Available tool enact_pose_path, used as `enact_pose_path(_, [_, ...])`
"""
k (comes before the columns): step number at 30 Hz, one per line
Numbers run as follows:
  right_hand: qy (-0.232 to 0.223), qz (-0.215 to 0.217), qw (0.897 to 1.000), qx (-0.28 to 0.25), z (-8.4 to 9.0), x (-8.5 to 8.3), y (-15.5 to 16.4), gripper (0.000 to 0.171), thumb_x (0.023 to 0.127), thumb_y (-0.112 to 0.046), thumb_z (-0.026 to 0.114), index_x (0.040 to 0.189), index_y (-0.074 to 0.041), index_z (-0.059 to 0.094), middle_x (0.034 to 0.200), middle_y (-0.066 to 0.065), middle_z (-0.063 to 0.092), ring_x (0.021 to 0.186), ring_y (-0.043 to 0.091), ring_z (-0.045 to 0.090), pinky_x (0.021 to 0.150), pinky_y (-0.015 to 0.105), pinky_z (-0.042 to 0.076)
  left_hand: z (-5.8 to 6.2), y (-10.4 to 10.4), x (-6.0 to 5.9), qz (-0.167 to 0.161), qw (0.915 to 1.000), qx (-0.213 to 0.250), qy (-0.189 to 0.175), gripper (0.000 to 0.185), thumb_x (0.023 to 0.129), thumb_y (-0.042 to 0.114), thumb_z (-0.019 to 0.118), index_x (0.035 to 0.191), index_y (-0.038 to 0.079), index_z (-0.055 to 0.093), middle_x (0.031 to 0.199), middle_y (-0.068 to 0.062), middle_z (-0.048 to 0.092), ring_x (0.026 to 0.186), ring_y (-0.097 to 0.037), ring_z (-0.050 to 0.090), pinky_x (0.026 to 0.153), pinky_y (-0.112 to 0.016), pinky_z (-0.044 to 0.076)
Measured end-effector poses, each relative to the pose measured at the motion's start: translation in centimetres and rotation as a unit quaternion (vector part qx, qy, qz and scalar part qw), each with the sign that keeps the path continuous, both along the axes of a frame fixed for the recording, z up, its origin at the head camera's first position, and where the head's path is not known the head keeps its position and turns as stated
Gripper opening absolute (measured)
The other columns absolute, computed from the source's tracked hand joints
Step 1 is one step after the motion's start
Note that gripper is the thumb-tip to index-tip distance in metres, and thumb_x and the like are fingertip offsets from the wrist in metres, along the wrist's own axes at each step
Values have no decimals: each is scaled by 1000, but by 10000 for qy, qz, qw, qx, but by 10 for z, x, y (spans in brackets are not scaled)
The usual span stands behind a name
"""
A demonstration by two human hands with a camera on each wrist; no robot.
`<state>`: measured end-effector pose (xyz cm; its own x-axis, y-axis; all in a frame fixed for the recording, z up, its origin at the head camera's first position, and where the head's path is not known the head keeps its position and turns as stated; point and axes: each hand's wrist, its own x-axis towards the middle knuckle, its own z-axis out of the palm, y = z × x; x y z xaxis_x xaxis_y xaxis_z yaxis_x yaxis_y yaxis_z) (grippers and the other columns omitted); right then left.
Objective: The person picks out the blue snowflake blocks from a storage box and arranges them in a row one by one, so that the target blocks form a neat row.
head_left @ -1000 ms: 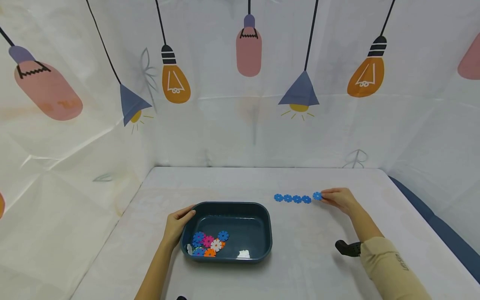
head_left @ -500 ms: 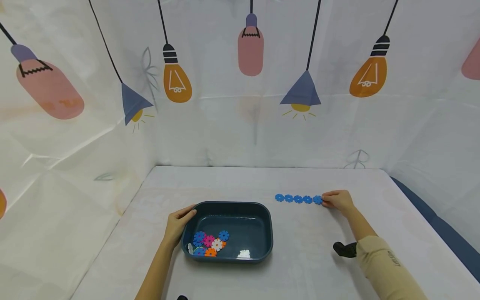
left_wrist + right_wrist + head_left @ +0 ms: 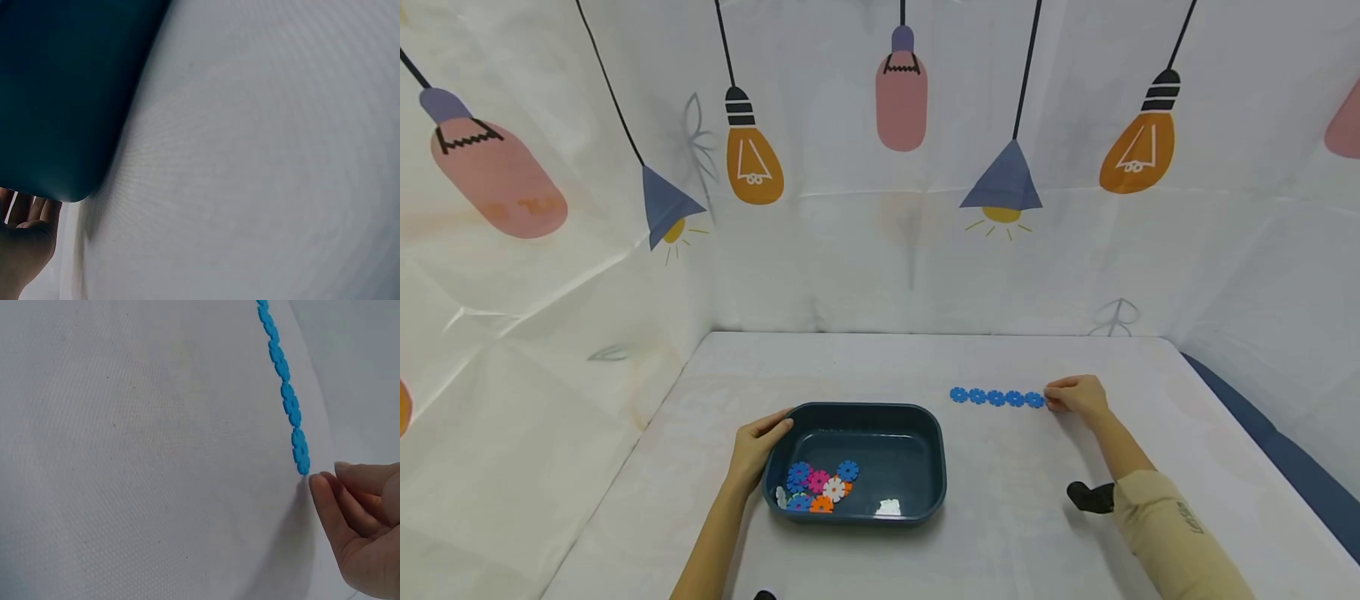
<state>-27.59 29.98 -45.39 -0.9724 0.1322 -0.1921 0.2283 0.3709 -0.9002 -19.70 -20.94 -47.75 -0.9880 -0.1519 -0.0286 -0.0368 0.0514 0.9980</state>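
A dark teal plastic tray (image 3: 880, 518) stands on the table with several flower-shaped discs inside, at its left. My left hand (image 3: 760, 446) grips the tray's upper left corner, thumb over the rim. In the left wrist view, that hand (image 3: 28, 240) shows its fingers against the outer wall of the tray (image 3: 62, 94). Several blue flower-shaped discs (image 3: 996, 398) lie in a straight row to the right. My right hand (image 3: 1078, 396) is at the row's right end. In the right wrist view, its bent fingertips (image 3: 317, 482) are just beside the end disc (image 3: 301, 452), holding nothing.
The white table (image 3: 1000, 533) carries the tray and the row of discs. Behind it hangs a white sheet (image 3: 850, 267) printed with lamps. A black strap piece (image 3: 1090, 497) sticks out from the right sleeve (image 3: 1172, 533).
My right hand has brought a blue disc down and left to the end of the row, then let it go and moved slightly away. The left hand and tray have stayed put.
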Motion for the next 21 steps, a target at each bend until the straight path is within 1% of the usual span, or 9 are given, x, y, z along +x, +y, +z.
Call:
enact_pose_path(2, [64,56,10000,30,4,2,-1,35,88,-1,60,112,23,54,78,8,69,62,6,64,60,22,55,0,0,0,3,10000,-9,1,38,89,12,65,122,-4,60,124,-17,59,97,5,58,84,-13,46])
enact_pose_path(5, [170,150,9996,-143,12,5,-5,37,89,-3,60,115,23,52,81,6,69,66,5,65,65,22,55,0,0,0,-5,10000,-5,9,38,89,12,65,122,-4,60,124,-17,60,97,4,58,85,-13,47])
enact_pose_path(9, [298,578,9953,-723,24,10,-21,44,91,-7,60,121,22,48,86,2,69,74,5,67,73,24,55,0,-1,0,27,10000,7,34,38,88,12,66,122,-4,61,124,-17,60,97,4,58,85,-13,46])
enact_pose_path(12, [340,1009,9874,-1171,32,14,-40,47,92,-10,60,124,22,46,90,1,70,79,6,67,79,27,54,-1,-2,0,50,10000,14,43,37,88,11,66,122,-4,61,124,-17,60,98,5,58,85,-12,46])
enact_pose_path(14, [316,1236,9811,-1453,36,17,-55,48,92,-10,60,124,22,44,91,1,70,81,7,68,80,27,54,-1,-1,0,38,10000,20,37,38,88,11,66,122,-4,60,124,-17,59,98,5,58,85,-12,46])
enact_pose_path(18, [249,1610,9655,-2032,41,21,-88,45,91,-4,59,122,25,44,90,4,70,80,11,68,77,25,54,0,-1,0,32,10000,-17,10,38,88,12,66,122,-4,60,125,-18,59,97,6,58,85,-12,46])
enact_pose_path(21, [252,1883,9543,-2307,42,25,-112,42,90,1,58,119,27,44,91,7,71,80,12,69,75,25,55,0,0,0,29,10000,-55,-10,38,88,13,66,122,-4,60,125,-18,59,97,6,58,85,-12,46])
